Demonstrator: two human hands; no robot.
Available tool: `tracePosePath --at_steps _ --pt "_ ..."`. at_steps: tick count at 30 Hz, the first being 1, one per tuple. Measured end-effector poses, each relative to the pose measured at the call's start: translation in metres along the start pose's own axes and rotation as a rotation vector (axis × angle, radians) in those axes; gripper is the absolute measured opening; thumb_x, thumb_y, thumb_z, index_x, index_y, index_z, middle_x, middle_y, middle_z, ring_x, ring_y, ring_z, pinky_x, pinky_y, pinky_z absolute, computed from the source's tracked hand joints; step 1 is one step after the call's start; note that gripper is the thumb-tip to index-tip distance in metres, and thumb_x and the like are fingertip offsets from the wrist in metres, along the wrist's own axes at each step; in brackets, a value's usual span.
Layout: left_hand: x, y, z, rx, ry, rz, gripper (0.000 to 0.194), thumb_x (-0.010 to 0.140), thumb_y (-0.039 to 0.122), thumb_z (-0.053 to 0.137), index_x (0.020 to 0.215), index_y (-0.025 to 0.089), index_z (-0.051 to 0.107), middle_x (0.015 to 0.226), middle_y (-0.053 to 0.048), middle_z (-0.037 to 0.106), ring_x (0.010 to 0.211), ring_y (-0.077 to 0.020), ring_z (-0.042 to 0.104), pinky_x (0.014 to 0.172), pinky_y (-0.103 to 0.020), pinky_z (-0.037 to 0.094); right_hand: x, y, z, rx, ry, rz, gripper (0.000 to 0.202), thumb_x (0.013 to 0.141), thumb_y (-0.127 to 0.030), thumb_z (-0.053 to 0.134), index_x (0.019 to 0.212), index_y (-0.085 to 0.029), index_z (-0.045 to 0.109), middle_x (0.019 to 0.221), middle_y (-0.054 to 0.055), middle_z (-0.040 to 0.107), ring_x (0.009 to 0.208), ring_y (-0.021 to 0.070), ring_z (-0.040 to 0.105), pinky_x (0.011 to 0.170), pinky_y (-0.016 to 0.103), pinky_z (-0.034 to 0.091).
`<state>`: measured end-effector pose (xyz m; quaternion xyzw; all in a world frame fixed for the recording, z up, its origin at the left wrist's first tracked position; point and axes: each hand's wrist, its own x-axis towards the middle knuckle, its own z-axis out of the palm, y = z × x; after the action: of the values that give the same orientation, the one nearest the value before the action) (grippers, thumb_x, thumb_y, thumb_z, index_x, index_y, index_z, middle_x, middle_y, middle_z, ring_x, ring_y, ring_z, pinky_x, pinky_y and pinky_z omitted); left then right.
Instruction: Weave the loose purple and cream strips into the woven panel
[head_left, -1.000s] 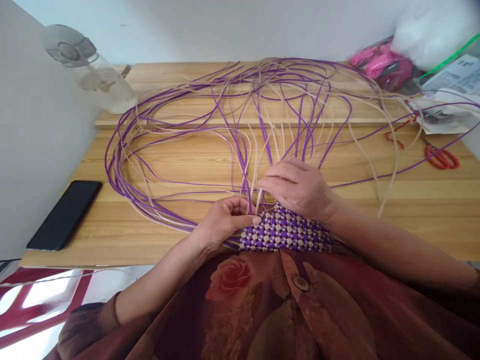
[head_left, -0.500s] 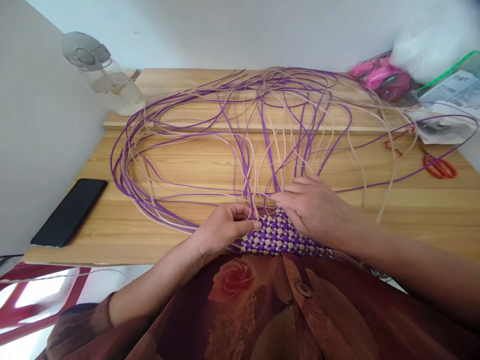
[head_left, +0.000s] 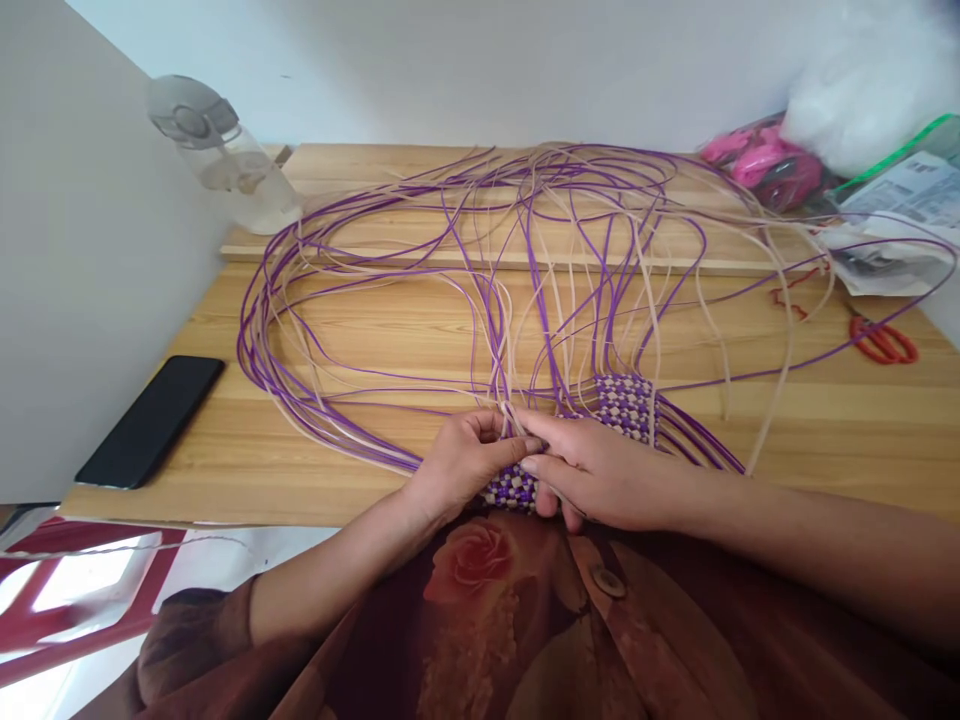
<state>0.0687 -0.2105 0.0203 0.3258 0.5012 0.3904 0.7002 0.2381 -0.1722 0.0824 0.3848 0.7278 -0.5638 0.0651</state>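
A woven piece (head_left: 628,402) of purple and beige knots lies at the table's front edge, partly covered by my hands. Long purple and beige cords (head_left: 259,330) run out of it and loop across the table. My left hand (head_left: 472,455) pinches the weave's upper left edge, its thumb on top. My right hand (head_left: 592,465) has come up against the left fingertips, thumb and index finger closed together at the same edge. What lies between the right fingertips is too small to make out, though a beige cord loops up beside them.
A black phone (head_left: 150,422) lies at the left, with a clear water bottle (head_left: 232,165) behind it. Red-handled scissors (head_left: 885,340) are at the right. Pink bagged material (head_left: 765,160), white stuffing (head_left: 862,90) and papers (head_left: 907,200) sit at the back right.
My right hand has moved left and down, off the middle of the weave to my left fingertips. More of the weave's right part now shows. The left hand keeps its pinch.
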Motion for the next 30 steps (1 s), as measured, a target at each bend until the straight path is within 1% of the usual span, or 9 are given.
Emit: tracePosePath --at_steps 3,7,11,14,18,23,25,28,30 --pt "0.001 -0.001 0.002 0.003 0.045 0.015 0.022 0.064 0.03 0.081 0.073 0.015 0.069 0.068 0.001 0.066 0.059 -0.0094 0.054 0.059 -0.022 0.04 0.003 -0.001 -0.013 -0.129 0.018 -0.075 0.035 0.093 -0.023 0.042 0.126 -0.018 0.053 0.07 -0.001 0.069 0.049 0.0098 0.06 0.05 0.02 0.041" --pt "0.001 -0.005 0.0 0.01 0.031 0.03 0.024 0.064 0.028 0.082 0.08 0.015 0.07 0.075 0.0 0.068 0.064 -0.0101 0.056 0.063 -0.022 0.041 0.013 0.003 -0.033 -0.326 0.209 -0.213 0.028 0.088 -0.018 0.046 0.101 -0.019 0.071 0.074 0.0 0.07 0.061 0.0116 0.061 0.059 0.022 0.041" --pt "0.001 -0.007 -0.001 0.053 0.036 0.048 0.026 0.065 0.03 0.082 0.082 0.014 0.07 0.079 -0.002 0.069 0.067 -0.0118 0.058 0.065 -0.023 0.043 0.024 0.009 -0.032 -0.15 0.311 -0.173 0.031 0.087 -0.019 0.047 0.108 -0.016 0.07 0.067 0.0 0.067 0.058 0.0119 0.06 0.057 0.023 0.043" --pt "0.002 -0.007 -0.001 0.036 0.004 0.076 0.029 0.066 0.031 0.081 0.086 0.014 0.072 0.083 -0.004 0.07 0.073 -0.0141 0.06 0.07 -0.025 0.045 0.031 0.013 -0.028 -0.115 0.294 -0.267 0.032 0.086 -0.013 0.044 0.103 -0.015 0.07 0.068 0.0 0.064 0.059 0.0108 0.059 0.059 0.022 0.043" --pt "0.003 -0.006 -0.001 0.021 0.025 0.072 0.028 0.063 0.029 0.083 0.084 0.014 0.072 0.08 -0.002 0.07 0.071 -0.0128 0.059 0.069 -0.024 0.044 0.04 0.02 -0.033 -0.399 0.257 -0.505 0.026 0.087 -0.008 0.045 0.085 -0.015 0.07 0.077 0.003 0.062 0.072 0.012 0.055 0.069 0.024 0.041" --pt "0.003 -0.006 -0.002 0.046 0.039 0.025 0.03 0.063 0.035 0.082 0.08 0.014 0.069 0.076 -0.002 0.068 0.064 -0.0115 0.055 0.061 -0.023 0.041 0.03 0.022 -0.05 -0.775 0.402 -0.613 0.021 0.091 -0.017 0.05 0.082 -0.016 0.069 0.091 0.007 0.059 0.083 0.0163 0.051 0.075 0.029 0.039" --pt "0.005 -0.005 -0.003 0.07 0.038 0.025 0.03 0.064 0.037 0.081 0.08 0.014 0.069 0.074 -0.002 0.067 0.062 -0.0113 0.055 0.059 -0.023 0.04 0.021 0.016 -0.053 -0.886 0.374 -0.673 0.02 0.09 -0.018 0.051 0.081 -0.017 0.068 0.09 0.007 0.06 0.09 0.0194 0.049 0.083 0.034 0.036" --pt "0.007 -0.001 -0.004 0.178 0.055 0.096 0.028 0.063 0.034 0.082 0.075 0.014 0.068 0.071 0.0 0.066 0.063 -0.0116 0.054 0.06 -0.023 0.039 0.02 0.003 -0.05 -0.876 0.222 -0.736 0.02 0.092 -0.021 0.051 0.079 -0.017 0.066 0.082 0.005 0.061 0.089 0.019 0.049 0.087 0.036 0.032" --pt "0.007 0.0 -0.004 0.212 0.04 0.142 0.025 0.064 0.032 0.081 0.076 0.014 0.068 0.073 0.0 0.066 0.066 -0.0126 0.055 0.063 -0.023 0.04 0.029 -0.001 -0.046 -0.773 0.212 -0.701 0.023 0.094 -0.023 0.049 0.08 -0.016 0.065 0.079 0.004 0.062 0.082 0.0161 0.051 0.081 0.032 0.033"
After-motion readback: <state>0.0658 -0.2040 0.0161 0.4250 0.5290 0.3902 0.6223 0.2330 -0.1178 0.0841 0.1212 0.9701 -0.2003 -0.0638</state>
